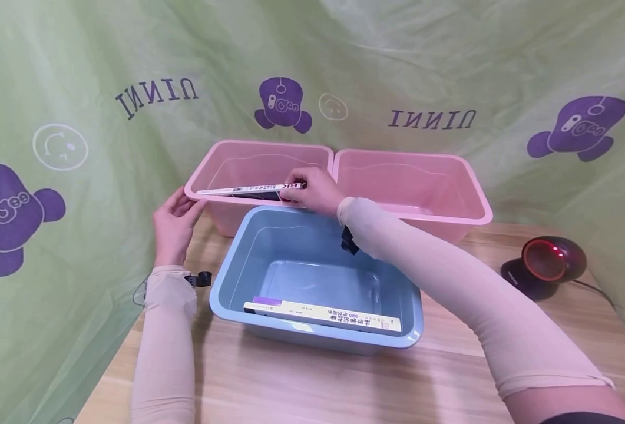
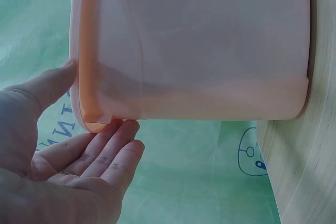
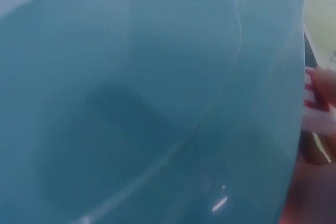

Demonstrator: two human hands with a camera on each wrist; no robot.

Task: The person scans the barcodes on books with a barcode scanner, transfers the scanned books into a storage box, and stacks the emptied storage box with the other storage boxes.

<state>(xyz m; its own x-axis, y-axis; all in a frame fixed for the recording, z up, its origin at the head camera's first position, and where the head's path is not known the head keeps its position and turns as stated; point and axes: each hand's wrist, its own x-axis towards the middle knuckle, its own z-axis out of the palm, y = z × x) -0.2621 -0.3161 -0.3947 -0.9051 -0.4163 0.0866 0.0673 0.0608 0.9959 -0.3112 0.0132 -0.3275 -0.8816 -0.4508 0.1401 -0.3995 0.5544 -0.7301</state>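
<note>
My right hand [image 1: 317,188] pinches the right end of a book [image 1: 238,191] with a white spine and dark cover. That book lies along the near wall inside the left pink bin [image 1: 222,217]. In the right wrist view, a red-and-white bit of the book [image 3: 308,92] shows at the edge, by the fingers. My left hand [image 1: 174,227] grips the near left corner of the same bin. Its thumb lies on the rim and its fingertips touch below it, as the left wrist view shows. A cream-spined book [image 1: 323,315] leans inside the blue bin [image 1: 317,280].
The blue bin stands in front of two pink bins; the right pink bin [image 1: 413,182] adjoins the left one. A black scanner-like device [image 1: 548,268] with a red glow and cable sits on the wooden table [image 1: 460,365]. Green printed cloth [image 1: 354,53] surrounds the table.
</note>
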